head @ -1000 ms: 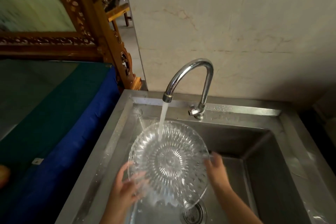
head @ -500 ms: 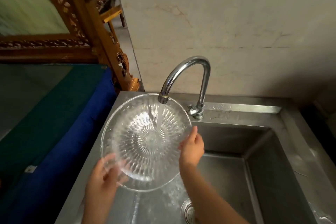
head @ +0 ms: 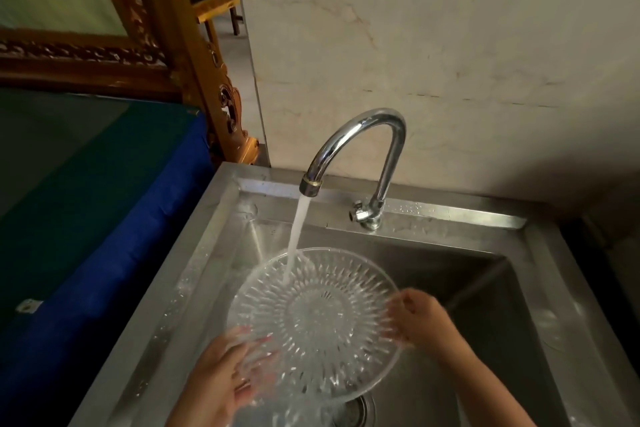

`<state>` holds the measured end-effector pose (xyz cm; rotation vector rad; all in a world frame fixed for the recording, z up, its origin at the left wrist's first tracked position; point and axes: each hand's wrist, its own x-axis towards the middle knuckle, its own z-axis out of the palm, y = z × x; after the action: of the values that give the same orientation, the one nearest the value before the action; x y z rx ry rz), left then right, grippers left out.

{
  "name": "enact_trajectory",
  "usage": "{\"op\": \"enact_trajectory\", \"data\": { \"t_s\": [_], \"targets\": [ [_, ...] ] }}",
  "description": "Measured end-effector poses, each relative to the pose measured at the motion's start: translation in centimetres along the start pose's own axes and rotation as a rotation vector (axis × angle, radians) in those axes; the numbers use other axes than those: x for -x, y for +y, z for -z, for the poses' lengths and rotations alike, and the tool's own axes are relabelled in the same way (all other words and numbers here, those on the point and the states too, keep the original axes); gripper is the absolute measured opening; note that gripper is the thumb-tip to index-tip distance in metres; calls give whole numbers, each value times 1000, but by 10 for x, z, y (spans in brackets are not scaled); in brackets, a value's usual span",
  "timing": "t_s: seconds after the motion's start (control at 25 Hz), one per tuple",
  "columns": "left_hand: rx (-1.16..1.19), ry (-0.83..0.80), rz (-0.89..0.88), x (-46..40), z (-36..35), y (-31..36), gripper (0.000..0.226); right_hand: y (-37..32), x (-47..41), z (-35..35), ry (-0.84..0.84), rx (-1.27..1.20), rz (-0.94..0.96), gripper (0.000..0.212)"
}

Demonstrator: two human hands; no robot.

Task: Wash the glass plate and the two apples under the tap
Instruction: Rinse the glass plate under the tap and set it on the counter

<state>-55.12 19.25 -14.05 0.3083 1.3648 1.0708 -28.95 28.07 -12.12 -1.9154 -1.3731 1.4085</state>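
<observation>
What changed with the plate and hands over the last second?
The glass plate, up close under the spout half a second ago, has dropped back low over the sink; the stream now hits its far rim. The left hand and right hand keep hold of opposite edges. The tap is still running.

Glass plate (head: 318, 322) over the sink (head: 519, 288), under the tap (head: 360, 146), between both hands.
</observation>
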Motion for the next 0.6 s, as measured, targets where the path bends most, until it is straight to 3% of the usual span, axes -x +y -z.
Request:
{"op": "enact_trajectory", "data": {
  "t_s": [0.04, 0.12, 0.2, 0.32, 0.44, 0.6],
  "targets": [
    [-24, -24, -14, 3, 8, 10, 18, 5, 1, -9, -63, -32, -75, 29],
    [-79, -54, -84, 8, 23, 28, 27, 1, -7, -23, -95, 133, -74, 18],
    [-103, -51, -124, 8, 28, 32, 36, -27, -22, -23, 122, 243, 120, 32],
    [-43, 1, -96, -1, 21, 17, 29, -84, -48, -15, 367, 239, 501, 45],
    [22, -6, -52, -9, 15, -1, 23, -110, -73, -11, 344, 578, 585, 22],
    [69, -7, 5, -13, 11, -16, 27, -87, -67, -11, 372, 638, 658, 21]
  ]
}}
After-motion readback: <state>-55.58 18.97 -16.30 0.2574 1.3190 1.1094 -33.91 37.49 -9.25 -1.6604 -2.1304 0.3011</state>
